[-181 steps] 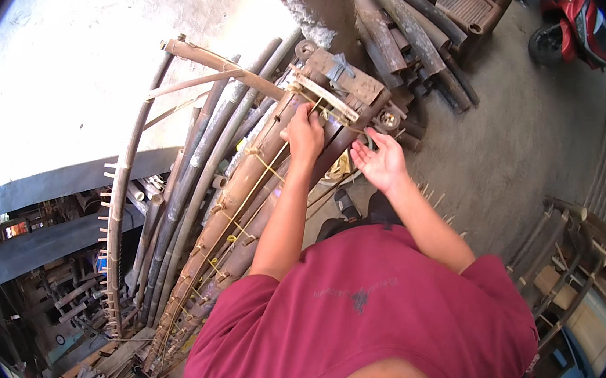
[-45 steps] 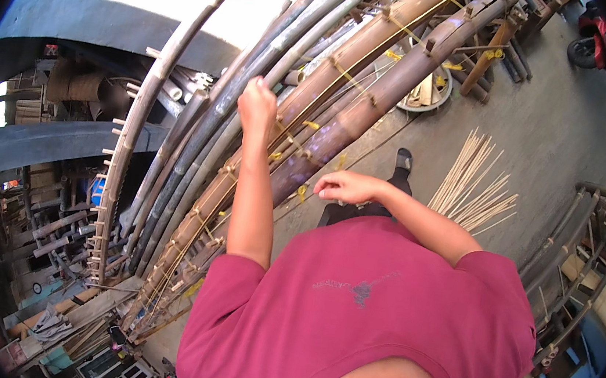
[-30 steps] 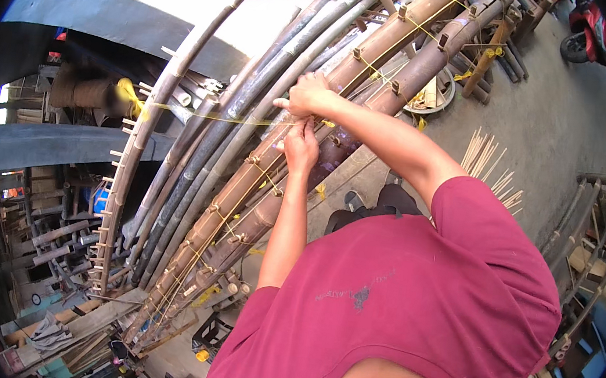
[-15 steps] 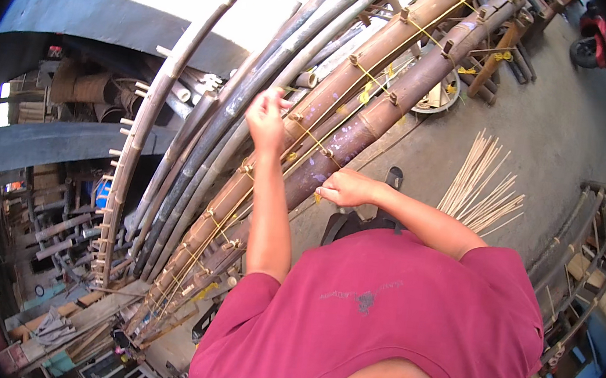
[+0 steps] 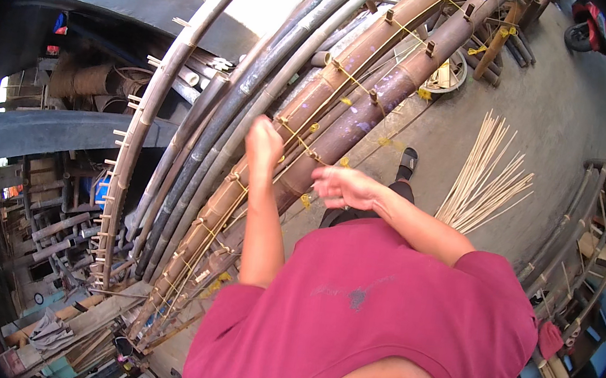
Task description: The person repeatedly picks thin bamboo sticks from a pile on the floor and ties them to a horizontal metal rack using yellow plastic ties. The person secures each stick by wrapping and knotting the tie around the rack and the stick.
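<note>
Two long brown bamboo poles (image 5: 369, 126) run diagonally before me, with short wooden pegs (image 5: 374, 97) along them and yellow cord (image 5: 400, 33) strung from peg to peg. My left hand (image 5: 265, 143) is closed at the far pole, beside a corded peg; whatever its fingers grip is hidden. Over the near pole's close side is my right hand (image 5: 347, 186), its fingers blurred but apart, with nothing visible in them. Short yellow cord ends (image 5: 306, 201) hang below the near pole.
A bundle of thin bamboo sticks (image 5: 481, 182) lies on the concrete floor to the right. Dark curved poles (image 5: 247, 83) and a pegged pole (image 5: 150, 110) stand beyond the work. A round basin (image 5: 451, 78) sits past the poles; a red motorbike (image 5: 593, 31) is at the far right.
My left hand has come down and nearer, closing beside the peg. My right hand's fingers have gone from closed to apart. The view has shifted slightly, and more of my foot shows.
</note>
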`<state>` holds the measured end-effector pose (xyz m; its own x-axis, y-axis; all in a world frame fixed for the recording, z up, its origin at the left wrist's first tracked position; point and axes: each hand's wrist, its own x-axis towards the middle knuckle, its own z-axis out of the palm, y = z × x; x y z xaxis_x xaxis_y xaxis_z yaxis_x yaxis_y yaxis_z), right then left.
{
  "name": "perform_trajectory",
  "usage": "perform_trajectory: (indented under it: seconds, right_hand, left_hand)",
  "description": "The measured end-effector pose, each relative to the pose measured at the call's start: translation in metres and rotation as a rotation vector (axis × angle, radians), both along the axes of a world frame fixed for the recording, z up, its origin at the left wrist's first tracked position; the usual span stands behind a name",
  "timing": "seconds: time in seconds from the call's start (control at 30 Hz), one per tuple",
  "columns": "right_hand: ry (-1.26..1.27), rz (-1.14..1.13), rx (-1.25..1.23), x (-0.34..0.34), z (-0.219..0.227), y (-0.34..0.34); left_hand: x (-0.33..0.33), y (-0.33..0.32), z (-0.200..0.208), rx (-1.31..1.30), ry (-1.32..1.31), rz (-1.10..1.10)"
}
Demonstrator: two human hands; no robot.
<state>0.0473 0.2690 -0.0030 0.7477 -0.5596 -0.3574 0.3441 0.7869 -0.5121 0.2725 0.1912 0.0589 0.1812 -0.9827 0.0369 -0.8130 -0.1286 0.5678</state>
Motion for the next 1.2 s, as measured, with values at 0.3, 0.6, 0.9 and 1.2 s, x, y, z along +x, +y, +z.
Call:
perform_trajectory:
  seconds: [0.3,0.6,0.9,1.2]
  right_hand:
    - [0.262,-0.071,-1.064,0.153,0.149,-0.091]
    - [0.11,0.072,-1.118,0.094,0.132,-0.122]
    - [0.599,0.347,-1.31,0.035,0.03,-0.008]
    - [1.126,0.509,-1.698,0.067,0.003,0.02]
  left_hand:
    - [-0.005,0.048,-0.054,-0.229,0.378,-0.241]
    - [-0.011,0.055,-0.051,-0.226,0.301,0.068]
    - [-0.019,-0.006,0.017,-0.238,0.58,-0.016]
    - [0.069,-0.094,-0.079,0.181,0.138,-0.083]
